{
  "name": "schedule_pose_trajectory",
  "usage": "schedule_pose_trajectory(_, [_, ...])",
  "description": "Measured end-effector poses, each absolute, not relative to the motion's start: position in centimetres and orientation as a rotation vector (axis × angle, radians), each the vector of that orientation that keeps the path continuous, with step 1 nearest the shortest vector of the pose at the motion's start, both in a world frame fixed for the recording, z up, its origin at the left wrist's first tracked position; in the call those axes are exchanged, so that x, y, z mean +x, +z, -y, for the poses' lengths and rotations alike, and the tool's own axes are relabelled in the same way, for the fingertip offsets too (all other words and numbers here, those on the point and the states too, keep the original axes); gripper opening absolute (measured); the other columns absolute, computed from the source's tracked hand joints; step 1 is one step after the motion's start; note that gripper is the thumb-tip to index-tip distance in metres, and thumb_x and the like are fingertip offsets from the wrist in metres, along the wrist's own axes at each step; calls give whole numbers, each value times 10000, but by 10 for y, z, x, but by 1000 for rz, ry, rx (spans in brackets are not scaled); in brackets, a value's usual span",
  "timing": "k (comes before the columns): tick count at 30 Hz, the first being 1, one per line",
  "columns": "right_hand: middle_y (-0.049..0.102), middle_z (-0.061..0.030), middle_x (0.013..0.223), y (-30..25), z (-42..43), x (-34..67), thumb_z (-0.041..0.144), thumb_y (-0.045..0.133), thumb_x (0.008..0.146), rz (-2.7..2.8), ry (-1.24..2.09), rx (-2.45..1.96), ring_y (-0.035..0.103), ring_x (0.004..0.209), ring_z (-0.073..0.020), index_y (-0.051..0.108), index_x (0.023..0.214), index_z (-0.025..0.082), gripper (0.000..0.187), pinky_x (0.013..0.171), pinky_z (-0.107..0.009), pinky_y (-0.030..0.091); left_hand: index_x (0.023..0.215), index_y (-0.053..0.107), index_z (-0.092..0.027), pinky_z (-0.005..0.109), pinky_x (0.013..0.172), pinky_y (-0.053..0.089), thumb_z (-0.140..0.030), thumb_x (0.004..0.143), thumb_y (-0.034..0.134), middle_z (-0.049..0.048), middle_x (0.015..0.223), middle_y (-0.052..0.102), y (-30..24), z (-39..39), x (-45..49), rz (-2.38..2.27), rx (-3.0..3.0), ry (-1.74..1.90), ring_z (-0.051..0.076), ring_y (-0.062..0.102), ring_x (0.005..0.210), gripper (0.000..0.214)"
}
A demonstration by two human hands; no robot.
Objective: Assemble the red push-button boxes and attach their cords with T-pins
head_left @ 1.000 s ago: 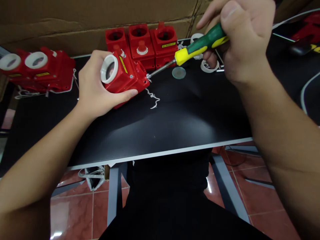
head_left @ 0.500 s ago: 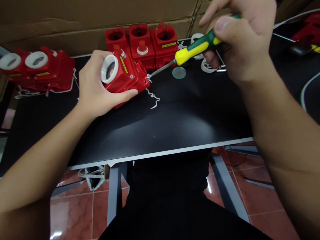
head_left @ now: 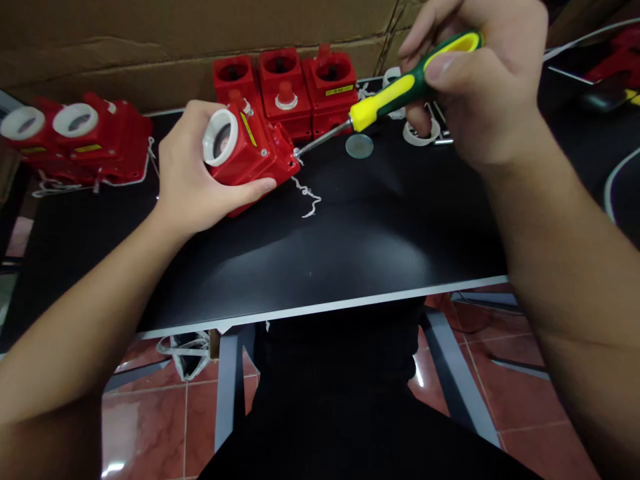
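My left hand (head_left: 193,177) grips a red plastic box (head_left: 253,153) with a white round collar, tilted on the black table (head_left: 325,247). My right hand (head_left: 480,87) is closed on the green and yellow handle of a screwdriver (head_left: 395,93). Its metal tip touches the box's right corner. A curl of white plastic (head_left: 309,197) lies just below that corner.
Three red boxes (head_left: 285,83) stand in a row behind, against a cardboard wall (head_left: 150,47). Two more red boxes (head_left: 75,137) with white collars lie at the far left. A small glass disc (head_left: 359,145) and white rings (head_left: 417,133) lie near the screwdriver.
My right hand's fingers have shifted on the screwdriver handle, which has turned about its axis, showing more yellow. The box and my left hand have stayed in place.
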State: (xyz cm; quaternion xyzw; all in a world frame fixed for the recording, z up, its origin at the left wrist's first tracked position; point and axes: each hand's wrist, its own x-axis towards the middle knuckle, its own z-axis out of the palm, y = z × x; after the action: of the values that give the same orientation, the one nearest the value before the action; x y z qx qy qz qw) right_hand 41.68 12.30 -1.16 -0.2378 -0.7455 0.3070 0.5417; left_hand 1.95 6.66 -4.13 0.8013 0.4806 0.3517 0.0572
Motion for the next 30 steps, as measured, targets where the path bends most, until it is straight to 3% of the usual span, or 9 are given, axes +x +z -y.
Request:
schedule_pose_trajectory(2, [750, 54, 874, -9, -124, 422, 773, 1039, 1037, 1867, 701, -522, 596, 539, -98, 947, 1131, 327, 465, 480, -337, 377, 1478, 770, -405, 596, 1204, 722, -926, 938, 995, 39, 1493, 893, -42, -66, 19, -1453, 2439, 1067, 422, 883, 1335, 783])
schedule_pose_trajectory(6, [740, 78, 844, -5, -122, 429, 781, 992, 1135, 1903, 671, -516, 628, 566, -95, 960, 1268, 366, 437, 518, -318, 370, 1474, 768, -397, 598, 1182, 732, -961, 950, 976, 45, 1475, 891, -43, -67, 19, -1428, 2456, 1083, 413, 889, 1312, 798])
schedule_pose_trajectory(12, [713, 64, 743, -6, -115, 428, 797, 906, 1203, 1980, 504, -684, 625, 522, -131, 954, 1273, 402, 404, 481, -350, 431, 1487, 765, -383, 604, 1180, 736, -985, 926, 991, 63, 1455, 884, -45, -72, 16, -1390, 2474, 1079, 407, 884, 1303, 853])
schedule_pose_trajectory(15, [802, 34, 823, -9, -116, 427, 766, 888, 1227, 1968, 518, -705, 683, 547, -131, 984, 1232, 394, 385, 491, -361, 466, 1479, 766, -356, 613, 1174, 735, -993, 904, 1002, 77, 1452, 879, -44, -72, 16, -1383, 2478, 1076, 410, 878, 1288, 890])
schedule_pose_trajectory(19, [905, 17, 1096, -16, -122, 424, 810, 984, 1130, 1911, 584, -601, 700, 625, -110, 1001, 1206, 379, 438, 486, -326, 486, 1491, 759, -389, 576, 1176, 724, -968, 997, 939, 51, 1447, 873, -44, -71, 16, -1408, 2485, 1079, 391, 885, 1290, 781])
schedule_pose_trajectory(23, [805, 20, 1035, -22, -130, 421, 850, 1125, 950, 1802, 688, -427, 600, 707, -114, 986, 1153, 319, 585, 547, -264, 629, 1485, 732, -325, 627, 1143, 734, -1105, 936, 897, 84, 1404, 847, -48, -77, 13, -1375, 2518, 1080, 404, 880, 1257, 968])
schedule_pose_trajectory(26, [823, 31, 999, -23, -137, 420, 727, 1148, 991, 1811, 737, -345, 619, 685, -112, 1000, 1224, 346, 471, 547, -254, 641, 1471, 724, -322, 635, 1123, 737, -1117, 918, 905, 86, 1385, 846, -50, -79, 12, -1382, 2518, 1091, 406, 877, 1235, 985])
schedule_pose_trajectory(30, [883, 44, 1010, -22, -141, 422, 597, 1139, 1054, 1817, 723, -345, 701, 648, -114, 1011, 1346, 434, 359, 506, -279, 626, 1482, 732, -385, 603, 1156, 732, -999, 951, 959, 48, 1438, 860, -48, -74, 14, -1415, 2501, 1077, 401, 883, 1278, 844])
